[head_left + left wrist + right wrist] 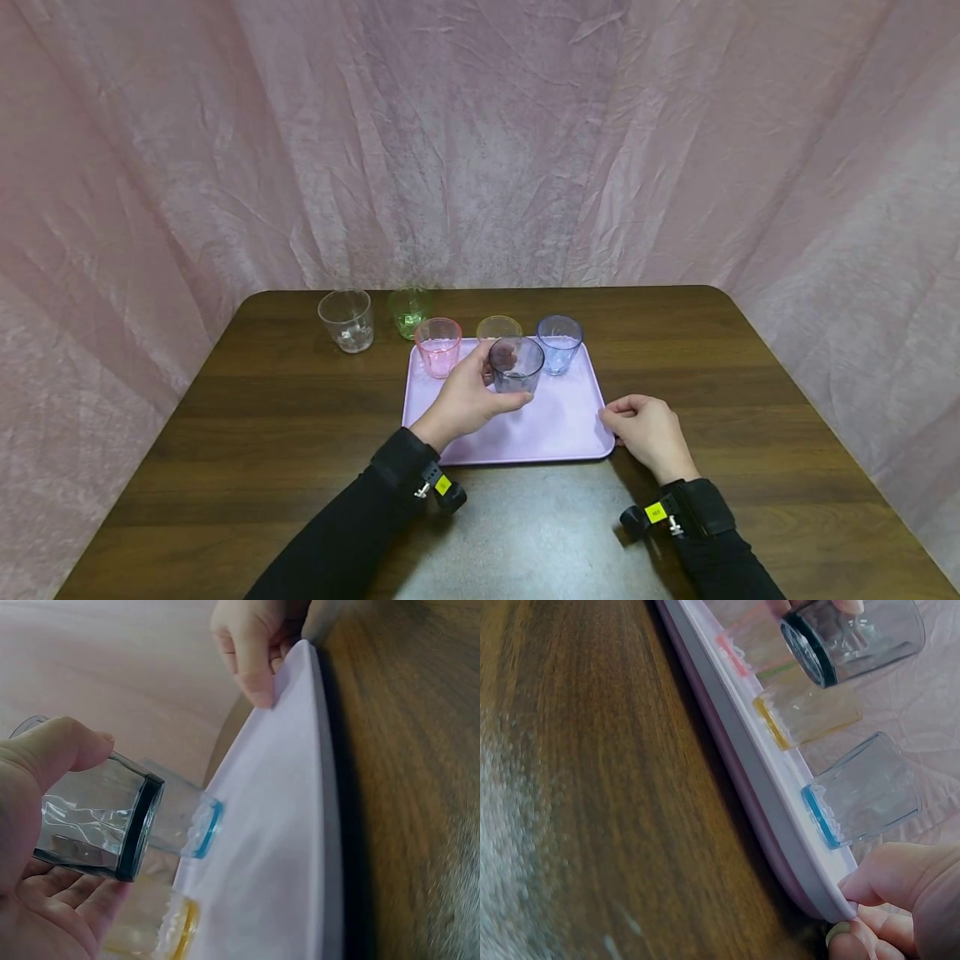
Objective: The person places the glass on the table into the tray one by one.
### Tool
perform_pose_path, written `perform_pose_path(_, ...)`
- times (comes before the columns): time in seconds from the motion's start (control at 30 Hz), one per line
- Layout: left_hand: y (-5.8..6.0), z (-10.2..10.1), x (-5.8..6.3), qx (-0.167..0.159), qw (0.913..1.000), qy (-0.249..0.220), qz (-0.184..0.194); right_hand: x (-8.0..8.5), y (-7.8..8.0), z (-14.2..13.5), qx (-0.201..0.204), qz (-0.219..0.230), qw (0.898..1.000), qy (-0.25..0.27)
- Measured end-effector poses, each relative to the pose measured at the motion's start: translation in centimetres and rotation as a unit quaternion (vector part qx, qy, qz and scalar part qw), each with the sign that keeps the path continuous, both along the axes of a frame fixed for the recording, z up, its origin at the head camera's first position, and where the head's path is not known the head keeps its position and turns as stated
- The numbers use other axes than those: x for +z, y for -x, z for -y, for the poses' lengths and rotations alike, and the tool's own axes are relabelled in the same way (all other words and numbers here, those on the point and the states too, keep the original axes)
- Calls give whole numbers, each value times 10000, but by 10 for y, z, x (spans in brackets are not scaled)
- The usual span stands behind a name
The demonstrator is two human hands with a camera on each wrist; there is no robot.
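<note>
In the head view my left hand (467, 398) grips a smoky grey glass (516, 367) from its left side, thumb in front. The left wrist view shows this grey glass (94, 814) held above the lilac tray (262, 795). At the tray's right edge my right hand (647, 429) pinches the rim between thumb and fingers, seen closely in the right wrist view. On the far part of the tray (555, 429) stand a pink glass (438, 354), a yellow glass (498, 327) partly hidden behind the grey one, and a blue glass (559, 350).
A clear glass (348, 325) and a green glass (408, 310) stand on the wooden table (300, 433) to the left of and behind the tray. Beyond the table's back edge hangs a pink curtain (480, 150).
</note>
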State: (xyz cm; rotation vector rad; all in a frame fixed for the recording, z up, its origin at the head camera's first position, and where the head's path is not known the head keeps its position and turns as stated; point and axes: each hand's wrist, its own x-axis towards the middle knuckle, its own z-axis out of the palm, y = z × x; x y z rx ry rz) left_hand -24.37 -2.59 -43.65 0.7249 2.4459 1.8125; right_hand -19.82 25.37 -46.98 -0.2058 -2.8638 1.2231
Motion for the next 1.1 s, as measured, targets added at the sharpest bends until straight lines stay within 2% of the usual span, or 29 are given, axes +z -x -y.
perform_pose_path(0.17, 0, -10, -4, -53, 9998, 110, 130, 0, 0, 0, -7, 0, 10000, 11)
perform_pose_path(0.2, 3, -12, -9, -36, 9997, 190, 144, 0, 0, 0, -6, -5, 10000, 16)
perform_pose_path(0.77, -5, -35, -18, -87, 9982, 491, 329, 0, 0, 1, -78, 18, 10000, -44)
perform_pose_path(0.87, -6, -39, -20, -147, 9982, 498, 291, -1, 0, 0, -74, -1, 10000, -47)
perform_pose_path(1.1, -7, -48, -25, -66, 9970, 768, 50, -4, 1, 0, -7, -229, 9997, -88)
